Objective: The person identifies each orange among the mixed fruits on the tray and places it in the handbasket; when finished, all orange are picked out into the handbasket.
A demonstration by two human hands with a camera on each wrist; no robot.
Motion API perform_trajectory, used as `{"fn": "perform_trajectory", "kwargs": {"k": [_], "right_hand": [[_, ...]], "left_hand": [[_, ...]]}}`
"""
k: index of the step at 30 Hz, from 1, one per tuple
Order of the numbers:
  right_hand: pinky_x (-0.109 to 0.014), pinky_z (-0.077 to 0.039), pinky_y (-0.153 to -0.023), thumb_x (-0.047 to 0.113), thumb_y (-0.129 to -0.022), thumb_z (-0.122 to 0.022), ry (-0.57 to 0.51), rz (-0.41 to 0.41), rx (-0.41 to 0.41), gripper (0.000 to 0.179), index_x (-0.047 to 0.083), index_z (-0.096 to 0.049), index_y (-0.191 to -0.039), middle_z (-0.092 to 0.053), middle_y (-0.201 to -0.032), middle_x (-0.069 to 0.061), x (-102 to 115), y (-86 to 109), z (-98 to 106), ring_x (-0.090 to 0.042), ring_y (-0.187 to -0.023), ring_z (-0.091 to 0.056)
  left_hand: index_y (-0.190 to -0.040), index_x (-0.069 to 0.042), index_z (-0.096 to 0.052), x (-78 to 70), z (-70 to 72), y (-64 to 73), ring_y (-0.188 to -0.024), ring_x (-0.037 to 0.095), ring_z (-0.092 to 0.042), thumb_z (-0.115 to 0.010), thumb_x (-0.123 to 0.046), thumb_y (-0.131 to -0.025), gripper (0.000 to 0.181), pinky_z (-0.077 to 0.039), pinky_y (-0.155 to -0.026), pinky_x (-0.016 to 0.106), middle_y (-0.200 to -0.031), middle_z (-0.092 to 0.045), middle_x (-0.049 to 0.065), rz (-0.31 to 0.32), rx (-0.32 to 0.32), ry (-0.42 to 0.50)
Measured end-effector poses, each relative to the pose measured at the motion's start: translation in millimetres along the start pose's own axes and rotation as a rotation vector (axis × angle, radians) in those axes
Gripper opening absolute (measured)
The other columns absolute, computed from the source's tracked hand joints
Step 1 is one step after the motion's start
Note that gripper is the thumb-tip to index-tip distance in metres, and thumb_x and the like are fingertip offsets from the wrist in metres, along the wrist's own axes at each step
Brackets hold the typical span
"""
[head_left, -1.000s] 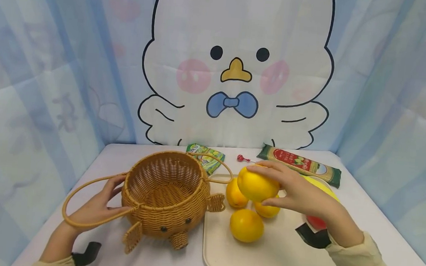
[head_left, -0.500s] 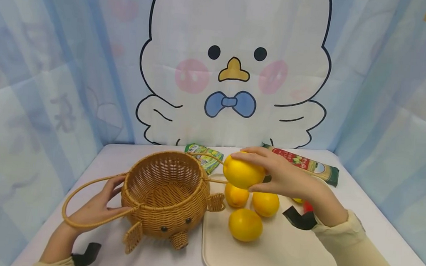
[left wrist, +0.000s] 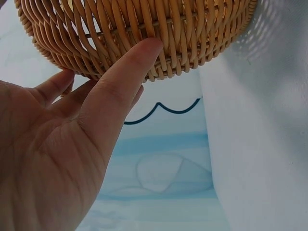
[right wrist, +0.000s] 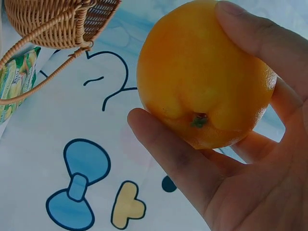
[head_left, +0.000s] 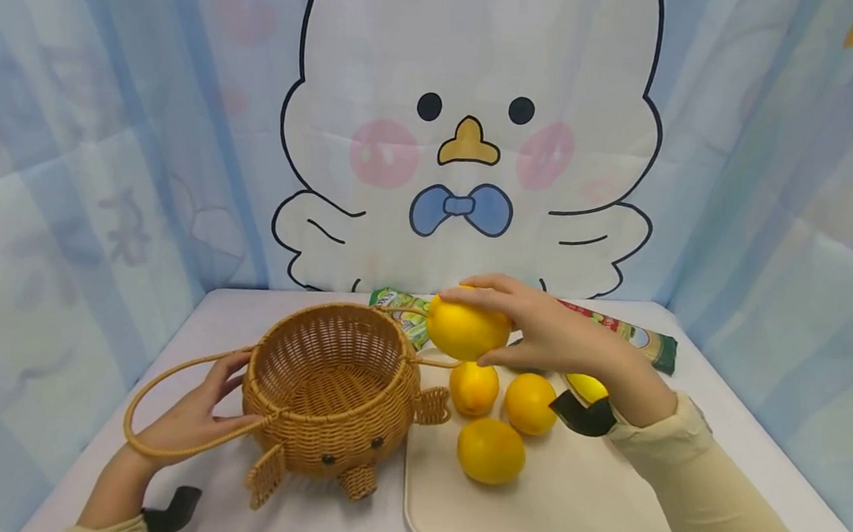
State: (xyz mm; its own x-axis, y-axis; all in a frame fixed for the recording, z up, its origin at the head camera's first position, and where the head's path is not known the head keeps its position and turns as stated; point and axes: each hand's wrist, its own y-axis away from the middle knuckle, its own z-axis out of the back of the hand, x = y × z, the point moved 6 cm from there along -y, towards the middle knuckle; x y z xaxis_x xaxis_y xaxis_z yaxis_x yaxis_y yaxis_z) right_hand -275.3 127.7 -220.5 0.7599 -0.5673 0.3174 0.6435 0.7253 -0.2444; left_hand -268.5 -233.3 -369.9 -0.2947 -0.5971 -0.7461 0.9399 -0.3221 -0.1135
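My right hand (head_left: 553, 326) holds an orange (right wrist: 202, 77) between thumb and fingers, raised above the tray's back left corner. Its green stem spot shows in the right wrist view. On the left stands a wicker basket (head_left: 338, 434) with a pig-like face, woven ears and two loop handles; bare weave shows at its bottom. My left hand (head_left: 192, 419) reaches through the left handle, its extended fingers resting against the basket's outer side. In the left wrist view the thumb (left wrist: 127, 72) lies along the weave. Three more fruits, including an orange (head_left: 490, 451), sit on the beige tray (head_left: 565, 511).
A yellow item (head_left: 586, 387) is partly hidden behind the right wrist. Behind the basket lies a green packet (head_left: 407, 319), and a long red and green package (head_left: 635, 337) lies at the back right. A printed curtain (head_left: 481, 45) closes off the back.
My right hand has carried the orange left and up, toward the basket's right handle, uncovering more of the fruit on the tray. The left hand and basket have stayed put.
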Motion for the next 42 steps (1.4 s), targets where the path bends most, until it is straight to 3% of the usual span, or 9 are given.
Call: {"fn": "perform_trajectory", "kwargs": {"k": [13,30,37,42], "right_hand": [[-0.038,-0.052,-0.097,0.016,-0.079,-0.076,-0.019,0.114,0.029,0.071,0.031,-0.043,-0.141,-0.043,-0.142,-0.003,24,-37.6,-3,-0.02,-0.122,-0.049],[-0.036,-0.046,-0.104,0.017,-0.078,-0.076,0.016,0.129,0.159,0.073,0.032,-0.042,-0.141,-0.042,-0.142,-0.004,46,-96.8,-30,-0.019,-0.124,-0.045],[-0.034,-0.046,-0.103,0.016,-0.078,-0.075,0.016,0.112,0.186,0.073,0.032,-0.042,-0.141,-0.043,-0.141,-0.004,48,-113.6,-33,-0.017,-0.123,-0.045],[-0.032,-0.045,-0.103,0.017,-0.079,-0.074,0.042,0.121,0.193,0.073,0.032,-0.041,-0.142,-0.043,-0.141,-0.003,50,-125.2,-37,-0.016,-0.123,-0.045]], "left_hand": [[-0.148,-0.014,-0.011,0.7,0.9,2.2,-0.134,0.058,-0.02,-0.068,-0.029,-0.087,0.085,-0.052,-0.088,0.062,-0.154,-0.009,0.027,0.029,0.007,-0.007],[-0.147,-0.017,-0.012,0.7,1.7,3.5,-0.135,0.057,-0.02,-0.068,-0.032,-0.086,0.084,-0.053,-0.088,0.06,-0.155,-0.009,0.026,0.047,0.015,-0.007],[-0.147,-0.012,-0.013,-4.0,2.1,4.0,-0.133,0.058,-0.022,-0.067,-0.026,-0.087,0.082,-0.054,-0.086,0.06,-0.154,-0.01,0.028,-0.023,0.013,0.001],[-0.148,-0.014,-0.012,-3.8,0.9,4.1,-0.133,0.058,-0.023,-0.067,-0.027,-0.087,0.083,-0.056,-0.083,0.058,-0.154,-0.01,0.028,-0.016,0.021,0.0]]}}
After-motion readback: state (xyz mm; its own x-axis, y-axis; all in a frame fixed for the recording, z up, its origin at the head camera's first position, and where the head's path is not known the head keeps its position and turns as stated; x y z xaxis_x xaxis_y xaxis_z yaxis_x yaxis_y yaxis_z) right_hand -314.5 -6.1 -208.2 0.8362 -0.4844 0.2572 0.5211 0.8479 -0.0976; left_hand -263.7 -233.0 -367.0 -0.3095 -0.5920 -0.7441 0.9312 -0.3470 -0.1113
